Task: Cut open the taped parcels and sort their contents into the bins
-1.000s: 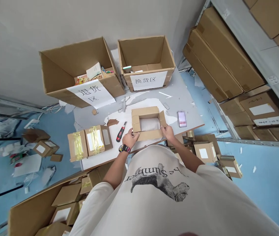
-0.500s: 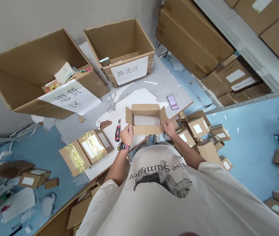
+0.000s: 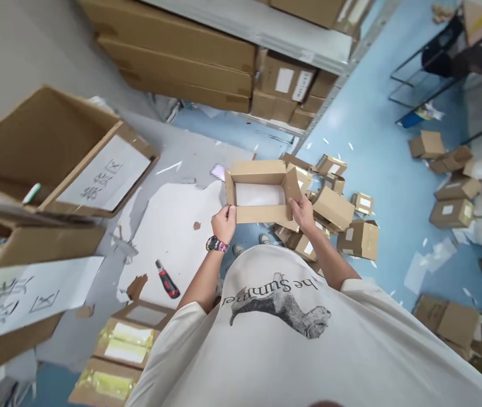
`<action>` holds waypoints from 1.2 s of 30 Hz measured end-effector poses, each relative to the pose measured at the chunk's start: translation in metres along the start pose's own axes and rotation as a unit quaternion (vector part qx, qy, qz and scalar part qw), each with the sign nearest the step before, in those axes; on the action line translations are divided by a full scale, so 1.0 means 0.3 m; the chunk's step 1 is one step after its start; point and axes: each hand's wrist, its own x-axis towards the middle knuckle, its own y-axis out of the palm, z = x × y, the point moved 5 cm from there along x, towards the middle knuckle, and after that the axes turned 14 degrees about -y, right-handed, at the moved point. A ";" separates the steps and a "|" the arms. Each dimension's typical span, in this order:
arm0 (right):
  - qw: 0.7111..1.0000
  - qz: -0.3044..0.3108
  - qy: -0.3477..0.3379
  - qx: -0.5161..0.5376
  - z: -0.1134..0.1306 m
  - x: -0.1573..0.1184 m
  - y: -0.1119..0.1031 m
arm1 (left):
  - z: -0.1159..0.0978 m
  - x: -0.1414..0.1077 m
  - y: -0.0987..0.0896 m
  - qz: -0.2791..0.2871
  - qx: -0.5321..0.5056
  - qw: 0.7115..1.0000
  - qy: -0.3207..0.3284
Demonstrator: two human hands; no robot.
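An open cardboard box (image 3: 262, 214) is held in front of my body, past the table's right edge and above the floor. White lining or wrap (image 3: 260, 195) covers its bottom. My left hand (image 3: 224, 223) is closed on the box's near left corner, thumb on the rim. At the near right corner, my right hand (image 3: 302, 213) grips the side flap. A red and black box cutter (image 3: 167, 279) lies on the table to the left of my left hand. Behind the box's left end, a blurred-out phone (image 3: 217, 172) rests on the table.
Two large labelled cartons (image 3: 103, 175) (image 3: 33, 294) stand on the table (image 3: 160, 226) at left, with taped boxes (image 3: 116, 345) nearer me. Small cardboard boxes (image 3: 333, 207) are piled on the floor at right. A metal shelf (image 3: 300, 48) with long cartons stands beyond.
My body and view have turned to the right. Both hands have carried the box off the table, out over the floor beside it. The box cutter stays on the table.
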 end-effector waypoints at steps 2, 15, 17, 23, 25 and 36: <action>0.997 -0.075 0.034 -0.007 -0.047 -0.010 -0.158 | -0.143 0.033 0.103 0.042 0.006 0.998 0.048; 0.898 -0.390 0.110 -0.174 -0.218 -0.335 -0.985 | -1.001 -0.123 0.799 0.254 0.051 0.908 0.329; 0.876 -0.422 0.111 -0.204 -0.219 -0.416 -1.051 | -1.067 -0.194 0.903 0.308 0.081 0.878 0.356; 0.806 -0.498 0.126 -0.294 -0.182 -0.593 -1.122 | -1.093 -0.337 1.093 0.409 0.164 0.806 0.396; 0.821 -0.496 0.123 -0.255 -0.190 -0.593 -1.104 | -1.041 -0.325 1.109 0.429 0.173 0.800 0.381; 0.960 -0.274 0.045 0.030 -0.209 -0.073 -0.742 | -0.588 -0.005 0.791 0.414 0.036 0.892 0.174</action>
